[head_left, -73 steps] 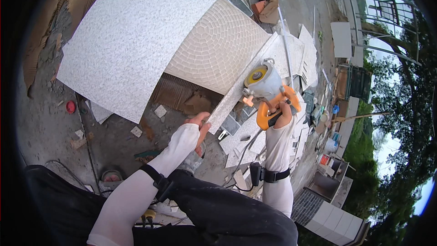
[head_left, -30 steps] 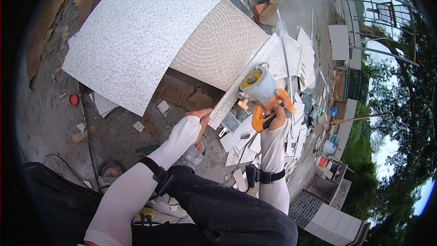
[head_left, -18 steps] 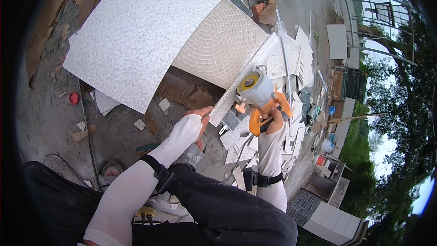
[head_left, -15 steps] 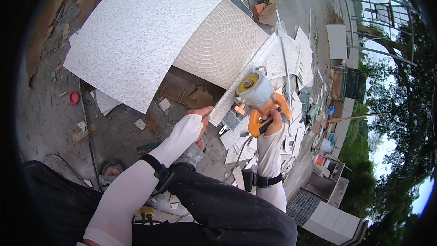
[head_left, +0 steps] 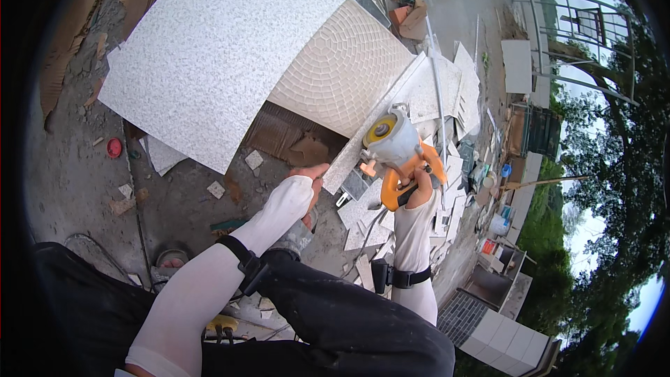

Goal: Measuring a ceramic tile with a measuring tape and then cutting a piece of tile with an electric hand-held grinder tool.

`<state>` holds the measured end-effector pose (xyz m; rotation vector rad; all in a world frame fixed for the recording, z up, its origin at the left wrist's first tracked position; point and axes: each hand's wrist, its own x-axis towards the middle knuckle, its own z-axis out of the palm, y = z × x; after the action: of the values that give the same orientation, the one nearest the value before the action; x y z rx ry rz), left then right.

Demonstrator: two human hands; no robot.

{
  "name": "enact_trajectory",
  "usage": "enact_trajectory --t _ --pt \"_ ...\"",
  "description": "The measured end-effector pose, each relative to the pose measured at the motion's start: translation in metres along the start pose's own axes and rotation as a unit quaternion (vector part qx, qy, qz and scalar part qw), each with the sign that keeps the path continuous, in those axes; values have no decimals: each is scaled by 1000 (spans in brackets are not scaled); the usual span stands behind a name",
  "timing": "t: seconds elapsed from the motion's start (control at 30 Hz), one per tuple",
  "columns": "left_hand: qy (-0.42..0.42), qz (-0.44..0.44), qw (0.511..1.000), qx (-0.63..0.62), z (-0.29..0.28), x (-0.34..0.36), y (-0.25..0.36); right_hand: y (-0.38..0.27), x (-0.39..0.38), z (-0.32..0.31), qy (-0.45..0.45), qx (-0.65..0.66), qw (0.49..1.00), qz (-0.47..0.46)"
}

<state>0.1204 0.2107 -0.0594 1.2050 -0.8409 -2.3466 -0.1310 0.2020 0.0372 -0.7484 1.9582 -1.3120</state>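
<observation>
My right hand (head_left: 421, 190) is wrapped round the orange handle of a handheld tile cutter (head_left: 392, 141) with a pale guard and a yellow disc. The cutter rests over the right side of a narrow speckled tile strip (head_left: 347, 162), and its blade edge is hidden. At the strip's near end my left hand (head_left: 311, 174) grips the corner, fingers closed on it. A beige tile with a curved mosaic pattern (head_left: 342, 70) lies left of the strip. Overlapping that one is a large white speckled tile (head_left: 209, 49).
Broken tile pieces (head_left: 364, 218) lie heaped under and beyond the cutter, with a long thin metal bar (head_left: 437, 84) across them. Cardboard (head_left: 279, 136) shows beneath the tiles. A red round lid (head_left: 114, 147) sits on the floor at left. Dust hangs at the far end.
Hardly anything differs: both hands and the cutter keep their places on the strip. The view has shifted very slightly, and the dust haze at the far end looks a little thicker.
</observation>
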Motion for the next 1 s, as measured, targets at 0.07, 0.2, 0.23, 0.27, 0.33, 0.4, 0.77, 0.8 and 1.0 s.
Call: enact_trajectory --t 0.07,0.2,0.23,0.27,0.33,0.4,0.77,0.8,1.0 --pt "6 33 999 8 0 -3 7 -3 0 3 4 -10 1000 6" --pt "19 14 1000 10 3 5 12 -14 9 10 -3 -59 997 -53" --pt "20 -8 1000 22 3 10 11 -16 12 13 31 -87 995 -36" --pt "57 93 989 102 3 18 10 -19 15 16 3 -55 997 -48" --pt "93 191 960 180 5 31 7 -25 17 19 -6 -72 995 -71" --pt "137 208 944 217 8 43 6 -29 18 22 -9 -47 997 -62" --pt "101 177 962 181 10 49 22 -28 34 22 -9 -22 999 -49" --pt "99 145 969 172 11 49 23 -29 33 21 -6 -22 999 -49" --pt "79 125 974 171 11 50 25 -30 30 19 -4 -15 999 -48"
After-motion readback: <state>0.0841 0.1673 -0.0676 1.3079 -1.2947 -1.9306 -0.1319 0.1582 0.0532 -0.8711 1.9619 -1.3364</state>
